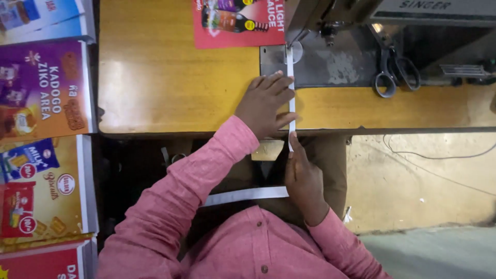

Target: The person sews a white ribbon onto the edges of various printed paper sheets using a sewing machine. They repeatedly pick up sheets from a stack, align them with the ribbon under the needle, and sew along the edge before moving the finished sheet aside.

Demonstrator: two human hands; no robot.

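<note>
Beneath the left hand (266,103): pressing flat, fingers spread, a white strip (291,88) on the wooden table (170,82); right hand (302,175) pinching its near end. Feeding toward the sewing machine (330,20) beyond the fingertips; next calling for steady, straight guidance.

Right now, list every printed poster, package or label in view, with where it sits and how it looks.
Red poster: on the wooden table's far edge, rectangular, bottle pictures.
Purple-and-orange poster: left edge, rectangular, snack pictures.
Yellow-orange poster: left, below it, biscuit pictures.
Red poster corner: bottom left.
Grey maker's plate: on the sewing machine, top right.
</note>
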